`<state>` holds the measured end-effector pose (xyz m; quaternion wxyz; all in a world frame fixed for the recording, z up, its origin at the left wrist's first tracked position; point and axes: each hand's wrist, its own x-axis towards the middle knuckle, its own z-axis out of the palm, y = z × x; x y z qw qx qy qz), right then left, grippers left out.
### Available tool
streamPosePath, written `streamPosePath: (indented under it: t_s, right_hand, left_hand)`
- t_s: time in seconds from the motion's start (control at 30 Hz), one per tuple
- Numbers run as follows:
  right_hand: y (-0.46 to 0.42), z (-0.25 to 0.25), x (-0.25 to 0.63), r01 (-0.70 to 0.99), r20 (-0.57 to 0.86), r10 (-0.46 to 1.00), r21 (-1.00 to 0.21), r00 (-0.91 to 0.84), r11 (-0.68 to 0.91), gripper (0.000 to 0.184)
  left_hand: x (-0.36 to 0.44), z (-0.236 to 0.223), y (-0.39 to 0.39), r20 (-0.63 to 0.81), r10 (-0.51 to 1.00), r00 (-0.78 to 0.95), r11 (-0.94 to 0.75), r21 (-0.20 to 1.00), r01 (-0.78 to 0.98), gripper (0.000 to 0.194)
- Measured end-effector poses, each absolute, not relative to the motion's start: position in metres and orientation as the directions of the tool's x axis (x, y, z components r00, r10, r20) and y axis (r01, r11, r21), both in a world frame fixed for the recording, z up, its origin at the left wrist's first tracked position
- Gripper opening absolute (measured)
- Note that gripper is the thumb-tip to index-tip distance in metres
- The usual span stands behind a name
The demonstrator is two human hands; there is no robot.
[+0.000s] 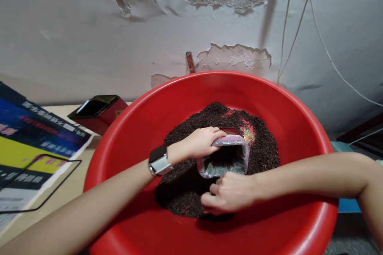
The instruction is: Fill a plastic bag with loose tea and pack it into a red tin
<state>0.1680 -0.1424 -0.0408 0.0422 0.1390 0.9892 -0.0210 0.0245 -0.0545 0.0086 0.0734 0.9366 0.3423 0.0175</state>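
Dark, loose, tea-like leaves (265,147) lie heaped in a large red plastic basin (305,127). Over the heap, a small box (245,155) lined with clear plastic is tipped so its mouth faces me, with some dark leaves inside. My left hand (206,141), with a watch (160,160) on the wrist, grips the upper rim of the box. Just below the box mouth, my right hand (229,194) is closed, its fingers curled down at the leaves. Whatever those fingers hold is hidden.
Left of the basin, a pale table (80,167) carries a dark red box (104,113), a printed package (32,139) and a black wire frame (56,159). Behind stands a peeling wall (89,40); cords (287,36) hang at the right. A blue-green object (341,147) sits beyond the basin's right edge.
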Motion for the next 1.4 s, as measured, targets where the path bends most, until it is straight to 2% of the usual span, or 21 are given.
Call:
streamPosePath:
  t_s: [0.07, 0.13, 0.17, 0.23, 0.27, 0.33, 0.4, 0.47, 0.63, 0.77, 0.83, 0.93, 1.03, 1.13, 1.2, 1.3, 1.33, 1.4]
  right_hand:
    - [-0.131, -0.029, 0.169, 0.298, 0.052, 0.293, 0.186, -0.955, 0.936, 0.024]
    - [-0.122, -0.021, 0.171, 0.434, 0.159, 0.404, 0.349, -0.901, 0.831, 0.024]
    - [-0.121, -0.018, 0.172, 0.475, 0.197, 0.432, 0.397, -0.88, 0.785, 0.023]
    - [-0.124, -0.016, 0.172, 0.398, 0.218, 0.335, 0.428, -0.917, 0.811, 0.024]
    - [-0.128, -0.018, 0.172, 0.294, 0.198, 0.231, 0.407, -0.953, 0.865, 0.024]
    - [-0.139, -0.029, 0.172, 0.085, 0.128, 0.052, 0.275, -0.99, 0.958, 0.024]
    - [-0.147, -0.048, 0.176, 0.026, 0.012, 0.025, 0.095, -1.0, 0.995, 0.023]
    - [-0.151, -0.07, 0.185, 0.122, -0.151, 0.119, -0.012, -0.981, 0.992, 0.03]
    - [-0.144, -0.102, 0.199, 0.454, -0.47, 0.378, -0.057, -0.798, 0.889, 0.048]
    - [-0.145, -0.099, 0.193, 0.658, -0.702, 0.34, -0.241, -0.626, 0.713, 0.06]
    - [-0.146, -0.095, 0.191, 0.702, -0.743, 0.302, -0.304, -0.598, 0.643, 0.059]
    - [-0.149, -0.088, 0.187, 0.714, -0.734, 0.311, -0.325, -0.603, 0.62, 0.051]
    - [-0.154, -0.072, 0.179, 0.629, -0.635, 0.343, -0.298, -0.692, 0.718, 0.04]
    - [-0.154, -0.046, 0.17, 0.411, -0.379, 0.315, -0.206, -0.87, 0.888, 0.034]
    - [-0.147, -0.027, 0.168, 0.312, -0.136, 0.308, -0.007, -0.942, 0.95, 0.027]
    - [-0.132, -0.007, 0.17, 0.378, 0.194, 0.331, 0.319, -0.924, 0.869, 0.025]
    - [-0.129, -0.004, 0.171, 0.385, 0.251, 0.309, 0.369, -0.918, 0.846, 0.025]
    - [-0.129, -0.007, 0.173, 0.278, 0.275, 0.18, 0.378, -0.944, 0.883, 0.025]
  left_hand:
    - [0.025, 0.009, -0.054, -0.025, 0.655, 0.755, -0.744, 0.15, 0.651, 0.037]
    - [0.025, 0.009, -0.054, -0.029, 0.665, 0.746, -0.734, 0.157, 0.66, 0.037]
    - [0.025, 0.009, -0.053, -0.029, 0.667, 0.744, -0.731, 0.163, 0.662, 0.037]
    - [0.025, 0.01, -0.053, -0.027, 0.665, 0.746, -0.732, 0.172, 0.659, 0.038]
    - [0.025, 0.01, -0.054, -0.024, 0.661, 0.75, -0.736, 0.174, 0.654, 0.038]
    - [0.025, 0.012, -0.055, -0.026, 0.653, 0.757, -0.743, 0.169, 0.647, 0.038]
    - [0.026, 0.013, -0.056, -0.036, 0.651, 0.758, -0.746, 0.156, 0.647, 0.038]
    - [0.026, 0.013, -0.056, -0.05, 0.648, 0.76, -0.748, 0.152, 0.647, 0.039]
    - [0.023, 0.007, -0.054, -0.031, 0.626, 0.779, -0.768, 0.144, 0.623, 0.037]
    - [0.023, 0.006, -0.053, -0.038, 0.62, 0.784, -0.772, 0.146, 0.618, 0.037]
    - [0.023, 0.006, -0.053, -0.038, 0.621, 0.783, -0.772, 0.147, 0.619, 0.037]
    - [0.022, 0.006, -0.053, -0.038, 0.622, 0.782, -0.771, 0.143, 0.62, 0.037]
    - [0.022, 0.005, -0.053, -0.035, 0.62, 0.784, -0.773, 0.143, 0.618, 0.039]
    - [0.022, 0.005, -0.054, -0.037, 0.625, 0.78, -0.768, 0.152, 0.623, 0.041]
    - [0.022, 0.005, -0.054, -0.041, 0.634, 0.773, -0.76, 0.157, 0.631, 0.041]
    - [0.021, 0.005, -0.054, -0.041, 0.647, 0.761, -0.748, 0.161, 0.645, 0.039]
    - [0.021, 0.005, -0.053, -0.041, 0.651, 0.758, -0.745, 0.161, 0.648, 0.038]
    - [0.021, 0.005, -0.052, -0.039, 0.649, 0.76, -0.746, 0.163, 0.645, 0.038]
